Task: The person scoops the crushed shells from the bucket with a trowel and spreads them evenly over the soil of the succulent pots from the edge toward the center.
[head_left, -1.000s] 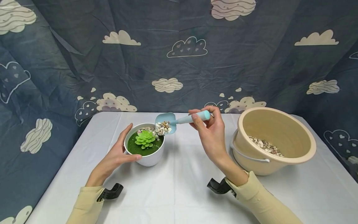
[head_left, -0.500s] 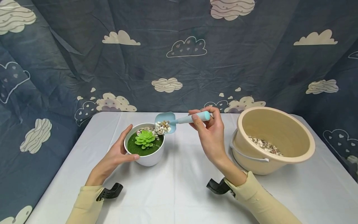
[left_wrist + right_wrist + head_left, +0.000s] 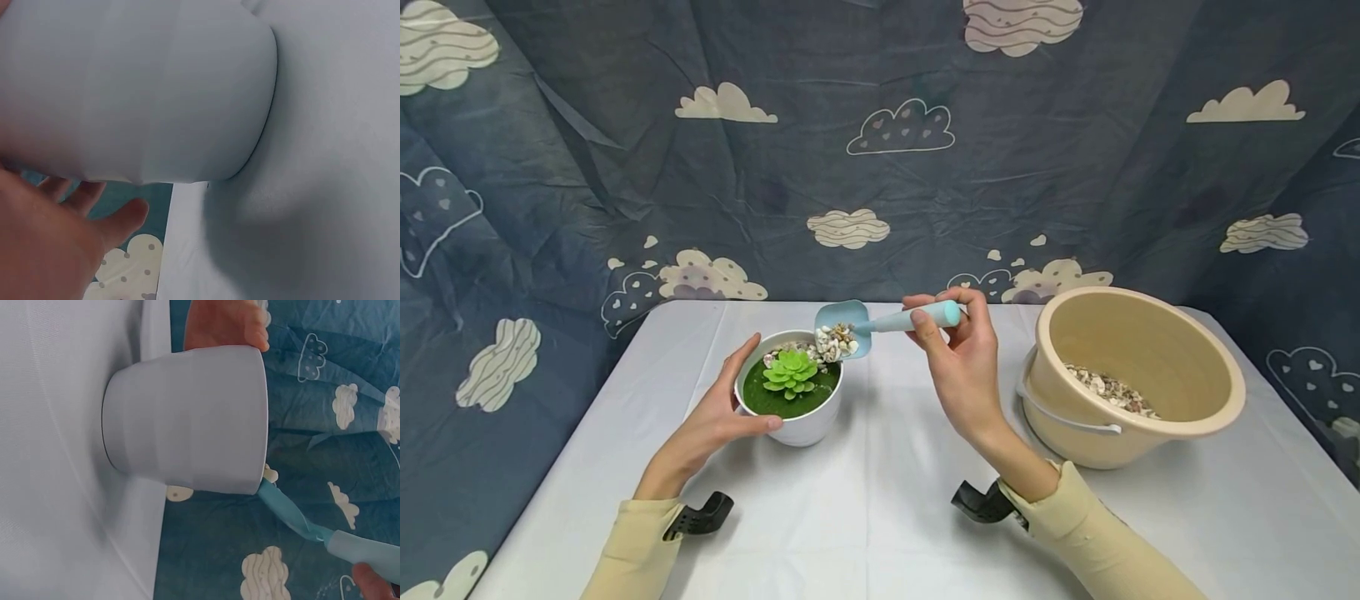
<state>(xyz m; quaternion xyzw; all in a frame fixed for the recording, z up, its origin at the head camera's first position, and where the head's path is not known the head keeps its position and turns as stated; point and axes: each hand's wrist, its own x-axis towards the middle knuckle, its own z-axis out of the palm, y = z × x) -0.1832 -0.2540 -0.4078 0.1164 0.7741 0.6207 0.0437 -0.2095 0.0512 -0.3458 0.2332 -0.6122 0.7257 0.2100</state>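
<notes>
Head view, hands (image 3: pixel 962 367) holding pot (image 3: pixel 807 427), loaded trowel (image 3: pixel 889 322)

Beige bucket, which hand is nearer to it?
Right. The right hand, holding the blue trowel, is left of the bucket; the left hand is farther left, holding the white flowerpot.

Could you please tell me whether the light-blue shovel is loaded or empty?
Partly loaded: white and brown pebbles lie on the light-blue shovel; its far edge is bare.
</notes>
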